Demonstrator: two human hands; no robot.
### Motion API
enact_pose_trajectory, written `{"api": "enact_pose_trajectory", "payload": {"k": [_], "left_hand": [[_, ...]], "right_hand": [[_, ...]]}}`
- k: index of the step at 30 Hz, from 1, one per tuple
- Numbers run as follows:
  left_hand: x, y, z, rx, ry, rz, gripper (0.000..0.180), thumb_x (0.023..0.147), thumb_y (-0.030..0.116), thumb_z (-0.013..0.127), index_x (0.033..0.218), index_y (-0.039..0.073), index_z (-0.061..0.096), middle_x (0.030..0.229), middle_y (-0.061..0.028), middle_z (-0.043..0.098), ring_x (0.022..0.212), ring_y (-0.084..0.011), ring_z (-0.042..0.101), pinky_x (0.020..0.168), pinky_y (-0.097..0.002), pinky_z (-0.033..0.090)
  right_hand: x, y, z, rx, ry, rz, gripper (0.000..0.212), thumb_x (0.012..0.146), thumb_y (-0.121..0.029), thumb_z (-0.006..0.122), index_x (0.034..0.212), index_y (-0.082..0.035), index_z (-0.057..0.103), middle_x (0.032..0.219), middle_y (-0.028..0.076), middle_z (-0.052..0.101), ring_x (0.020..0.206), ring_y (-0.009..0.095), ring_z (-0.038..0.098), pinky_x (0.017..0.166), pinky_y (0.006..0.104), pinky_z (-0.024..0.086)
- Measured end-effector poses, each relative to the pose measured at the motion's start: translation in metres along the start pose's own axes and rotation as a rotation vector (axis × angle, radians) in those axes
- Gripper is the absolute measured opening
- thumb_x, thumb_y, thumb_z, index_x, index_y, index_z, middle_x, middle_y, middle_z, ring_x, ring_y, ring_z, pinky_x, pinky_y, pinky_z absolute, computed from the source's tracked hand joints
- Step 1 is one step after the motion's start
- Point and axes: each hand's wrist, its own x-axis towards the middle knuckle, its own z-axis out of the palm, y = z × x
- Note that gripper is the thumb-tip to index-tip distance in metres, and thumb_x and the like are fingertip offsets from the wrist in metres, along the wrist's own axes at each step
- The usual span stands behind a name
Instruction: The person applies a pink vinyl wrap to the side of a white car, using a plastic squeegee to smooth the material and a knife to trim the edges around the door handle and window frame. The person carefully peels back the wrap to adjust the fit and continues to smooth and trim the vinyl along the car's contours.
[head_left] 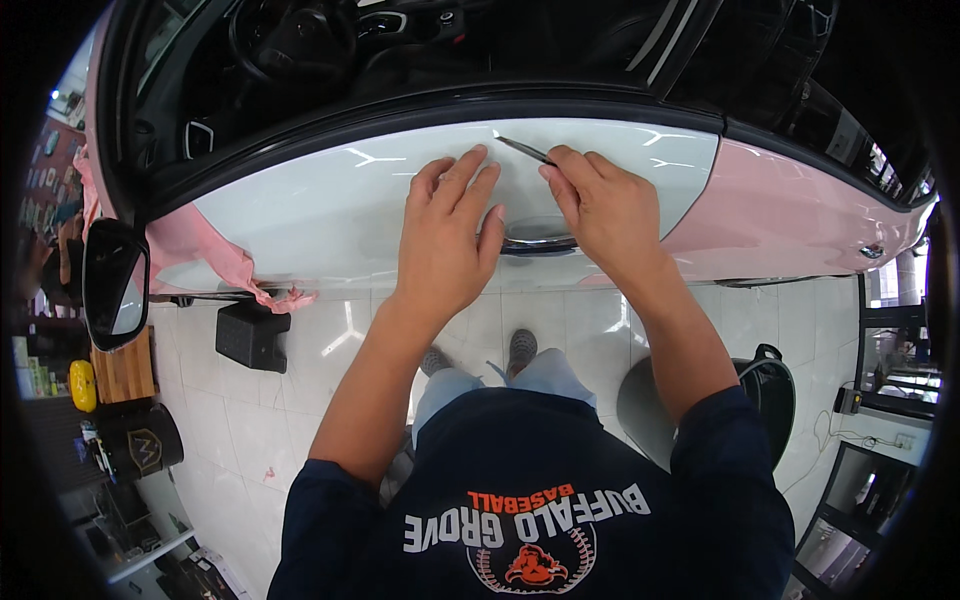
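Right hand (618,215): closed in a pinch, thumb against fingers, around the rear part of a slim dark tool (525,150). Tool slanting up and to the left from the grip, over the upper part of a white door panel (320,212); tip near the window edge, contact with the paint not clear.

Left hand (448,232): fingers extended and slightly spread, thumb apart, back of the hand uppermost; laid over the same panel, longest fingertips just left of the tool's tip.

Chrome door handle (540,243): below and between both hands, partly hidden.

Pink bodywork (770,200): adjoining the white on the right.

Loose pink sheet (215,250): crumpled, hanging at the left end of the door, beside a black side mirror (115,285).

Steering wheel (241,42): inside the car, upper left.

Black step stool (250,333): on pale tiled floor (230,420), left of the wearer.

Dark bin (640,415): on the floor to the right, partly behind the right forearm.

Yellow container (82,386): far left, beside a wooden board (125,370).
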Motion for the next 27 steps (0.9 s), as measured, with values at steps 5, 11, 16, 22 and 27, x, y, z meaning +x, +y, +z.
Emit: {"api": "enact_pose_trajectory", "payload": {"k": [5, 11, 16, 22, 27], "left_hand": [[0.007, 0.007, 0.006, -0.027, 0.005, -0.01, 0.04, 0.09, 0.009, 0.066, 0.129, 0.0, 0.064, 0.146, -0.014, 0.055, 0.13, -0.0383, 0.048, 0.108, -0.046, 0.043], [0.006, 0.002, 0.011, -0.021, 0.008, -0.009, 0.039, 0.09, 0.01, 0.066, 0.128, 0.0, 0.064, 0.146, -0.0148, 0.055, 0.131, -0.0376, 0.047, 0.109, -0.0458, 0.041], [0.007, -0.003, 0.011, -0.031, 0.019, 0.006, 0.041, 0.087, 0.008, 0.068, 0.127, -0.001, 0.065, 0.146, -0.0147, 0.055, 0.128, -0.0365, 0.049, 0.108, -0.0448, 0.041], [0.006, -0.003, 0.009, -0.022, 0.006, 0.002, 0.041, 0.088, 0.008, 0.066, 0.128, 0.0, 0.064, 0.147, -0.0146, 0.055, 0.129, -0.0367, 0.049, 0.108, -0.0443, 0.041], [0.004, -0.005, 0.011, -0.049, 0.019, -0.009, 0.04, 0.088, 0.007, 0.066, 0.127, -0.001, 0.065, 0.146, -0.0151, 0.055, 0.129, -0.0372, 0.049, 0.108, -0.0446, 0.041]], "right_hand": [[0.013, 0.013, 0.004, -0.048, 0.075, -0.158, 0.033, 0.085, -0.015, 0.073, 0.118, -0.012, 0.068, 0.088, 0.006, 0.064, 0.081, 0.023, 0.066, 0.064, 0.0349, 0.054], [0.014, 0.013, 0.006, -0.044, 0.029, -0.195, 0.045, 0.078, -0.01, 0.076, 0.122, -0.012, 0.068, 0.092, 0.006, 0.062, 0.084, 0.024, 0.064, 0.068, 0.0345, 0.055], [0.015, 0.01, 0.008, -0.045, 0.05, -0.199, 0.047, 0.077, -0.008, 0.075, 0.123, -0.012, 0.068, 0.091, 0.007, 0.06, 0.082, 0.023, 0.062, 0.067, 0.0347, 0.054], [0.017, 0.007, 0.011, -0.06, 0.079, -0.218, 0.045, 0.078, -0.008, 0.075, 0.122, -0.011, 0.068, 0.091, 0.006, 0.06, 0.08, 0.023, 0.061, 0.065, 0.034, 0.053], [0.018, 0.01, 0.014, -0.074, 0.118, -0.268, 0.041, 0.079, -0.008, 0.074, 0.119, -0.012, 0.07, 0.091, 0.005, 0.06, 0.08, 0.022, 0.061, 0.064, 0.0331, 0.053]]}}
